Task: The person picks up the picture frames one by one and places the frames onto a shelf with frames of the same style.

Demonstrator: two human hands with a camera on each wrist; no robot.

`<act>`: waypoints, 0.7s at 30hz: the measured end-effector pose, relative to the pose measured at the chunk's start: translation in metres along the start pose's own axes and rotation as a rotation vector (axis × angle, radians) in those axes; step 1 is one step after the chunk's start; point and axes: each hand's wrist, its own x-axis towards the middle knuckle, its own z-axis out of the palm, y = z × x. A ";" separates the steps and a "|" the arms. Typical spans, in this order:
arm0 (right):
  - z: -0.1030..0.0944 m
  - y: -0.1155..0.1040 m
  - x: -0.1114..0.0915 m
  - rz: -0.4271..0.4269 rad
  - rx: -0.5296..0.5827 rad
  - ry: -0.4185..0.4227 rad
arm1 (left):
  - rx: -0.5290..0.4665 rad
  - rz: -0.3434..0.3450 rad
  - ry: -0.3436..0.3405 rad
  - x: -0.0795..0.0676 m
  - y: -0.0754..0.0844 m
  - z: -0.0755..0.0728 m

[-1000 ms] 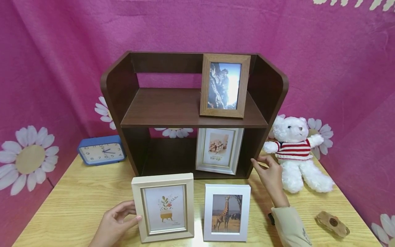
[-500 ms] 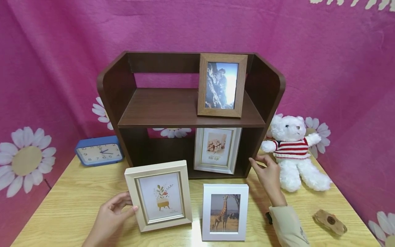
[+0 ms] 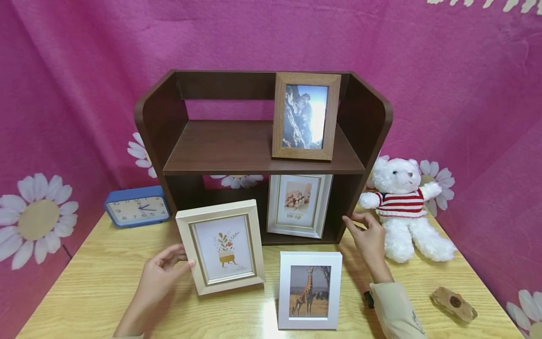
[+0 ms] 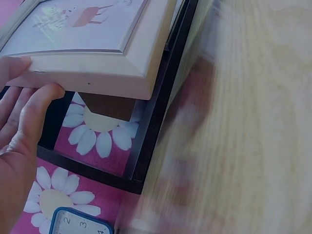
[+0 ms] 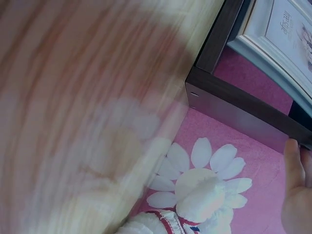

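My left hand (image 3: 163, 270) holds the left edge of a cream picture frame (image 3: 220, 247) with a potted-plant print. The frame is tilted, raised off the table in front of the shelf's lower left part. In the left wrist view, thumb and fingers grip the frame (image 4: 112, 68), and its brown back stand (image 4: 109, 105) shows below it. My right hand (image 3: 368, 240) pinches the front edge of the right side panel of the dark brown shelf (image 3: 254, 146); in the right wrist view, only part of the hand (image 5: 297, 195) shows, at the panel.
A brown picture frame (image 3: 306, 117) stands on the upper level, a silver-white one (image 3: 298, 205) on the lower right. A white giraffe picture frame (image 3: 310, 290) stands on the table in front. A blue clock (image 3: 137, 206) is left, a white teddy bear (image 3: 402, 207) and a brown object (image 3: 454, 303) right.
My left hand has lifted the cream picture frame off the table, up and toward the shelf, and it has tilted. My right hand stays at the shelf's side panel.
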 end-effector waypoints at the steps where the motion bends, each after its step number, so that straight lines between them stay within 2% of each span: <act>1: 0.000 0.000 0.000 -0.003 -0.005 0.007 | -0.005 -0.001 -0.002 0.002 0.000 0.001; 6: 0.001 0.001 0.000 -0.006 -0.017 0.035 | -0.022 0.015 -0.008 0.013 -0.001 0.004; 14: 0.002 0.001 -0.001 0.013 0.011 0.038 | 0.006 -0.035 0.006 0.024 0.005 0.005; 21: 0.002 -0.001 -0.001 0.012 0.015 0.037 | 0.011 -0.092 -0.012 0.033 0.007 -0.001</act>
